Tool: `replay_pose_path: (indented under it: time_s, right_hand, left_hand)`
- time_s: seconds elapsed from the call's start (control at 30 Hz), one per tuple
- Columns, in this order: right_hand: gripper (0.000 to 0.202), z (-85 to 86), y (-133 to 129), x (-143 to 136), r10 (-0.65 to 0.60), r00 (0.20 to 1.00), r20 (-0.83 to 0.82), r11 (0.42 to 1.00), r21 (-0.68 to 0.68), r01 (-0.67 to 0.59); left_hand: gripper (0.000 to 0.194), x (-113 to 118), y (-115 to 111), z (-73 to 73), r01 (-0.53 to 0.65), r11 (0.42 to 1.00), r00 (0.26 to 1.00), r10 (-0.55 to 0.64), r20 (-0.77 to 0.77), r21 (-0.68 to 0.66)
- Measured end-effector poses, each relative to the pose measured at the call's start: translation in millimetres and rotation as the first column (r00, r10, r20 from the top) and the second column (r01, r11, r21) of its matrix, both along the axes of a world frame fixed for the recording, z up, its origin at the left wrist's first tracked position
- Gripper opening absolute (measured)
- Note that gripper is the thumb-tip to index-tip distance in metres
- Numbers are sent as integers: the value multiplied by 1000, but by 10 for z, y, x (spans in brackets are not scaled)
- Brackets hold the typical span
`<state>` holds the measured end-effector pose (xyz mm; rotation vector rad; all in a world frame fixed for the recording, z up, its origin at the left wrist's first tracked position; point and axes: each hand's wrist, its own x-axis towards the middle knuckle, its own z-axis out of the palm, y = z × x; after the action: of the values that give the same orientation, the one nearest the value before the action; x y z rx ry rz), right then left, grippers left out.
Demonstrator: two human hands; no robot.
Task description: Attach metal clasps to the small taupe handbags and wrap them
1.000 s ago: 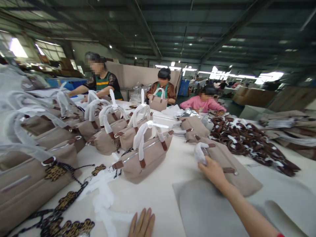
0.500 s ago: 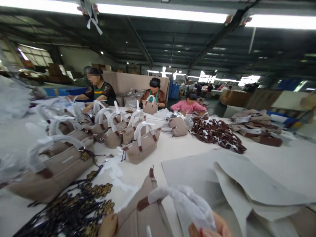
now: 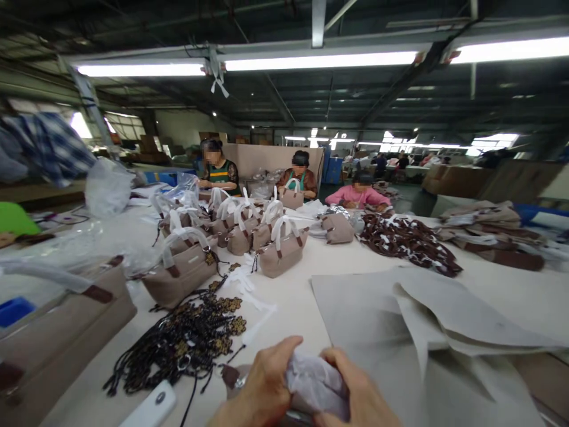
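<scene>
Gripping white-wrapped handles (image 3: 316, 379) from either side, the left hand (image 3: 267, 385) and right hand (image 3: 355, 388) are curled around the bunched covering in the head view, thumbs uppermost. Those handles belong to a taupe handbag (image 3: 242, 375) at the lower edge, mostly hidden by the hands; a dark brown leather tab (image 3: 230, 376) shows just beside the left hand. Left of it on the white table (image 3: 291, 305) lie a white device (image 3: 153, 407) and a tangled heap of black cord charms (image 3: 178, 341) with leopard-print flowers. White strips (image 3: 249, 284) lie beyond the heap. Grey sheets (image 3: 355, 308) spread near the right hand, some curling up. Farther off stand taupe handbags with wrapped handles (image 3: 281, 256), near a mound of brown straps (image 3: 409, 243). Across the table, a co-worker in a pink top (image 3: 358, 196) leans forward, while another in a brown jacket (image 3: 282, 179) holds a small handbag (image 3: 291, 199).
</scene>
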<state>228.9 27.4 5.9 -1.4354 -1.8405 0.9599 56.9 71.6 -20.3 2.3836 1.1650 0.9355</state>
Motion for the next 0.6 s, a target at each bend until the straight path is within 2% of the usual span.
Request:
replay_pose_path:
  time_s: [0.03,0.07,0.1,0.13,0.17,0.2,0.27,0.33,0.4,0.47,0.53,0.6]
  right_hand:
    - [55,-33,-27,-32,-43,992,122,983,183,20]
    - [66,-77,-51,-69,-110,965,237,929,371,14]
    - [72,-124,-69,-105,-194,927,321,845,534,-7]
    - [72,-173,-81,-132,-262,889,375,769,638,-43]
    - [69,-224,-87,-144,-306,856,417,723,687,-76]
    - [65,-279,-89,-136,-325,835,444,708,699,-96]
    - [57,-426,-86,-59,-285,843,456,740,664,-109]
    - [51,-634,-92,56,-220,887,405,780,619,-89]
    - [50,-867,-119,138,-217,922,320,770,637,-40]
    - [48,-1043,-164,145,-232,943,237,767,641,27]
    - [43,-1109,-213,89,-260,955,145,795,593,127]
    - [36,-1079,-250,14,-304,951,58,823,518,231]
  left_hand:
    - [58,38,-59,-14,-37,999,999,37,13,-18]
    - [57,68,-114,-26,-51,999,999,51,16,-5]
    - [56,88,-160,-32,-49,998,999,49,11,28]
    - [56,95,-195,-32,-49,997,999,50,0,66]
    - [55,86,-219,-31,-52,994,998,54,-18,97]
    - [56,62,-233,-32,-64,991,997,69,-37,120]
    - [60,-33,-244,-65,-130,984,988,139,-65,125]
    - [63,-160,-251,-151,-234,970,969,238,-60,73]
    - [63,-280,-261,-262,-355,935,935,355,-26,-13]
    - [61,-364,-269,-343,-425,899,904,428,6,-101]
    - [59,-400,-274,-340,-404,902,912,410,10,-153]
    - [63,-386,-287,-237,-285,954,958,287,-1,-95]
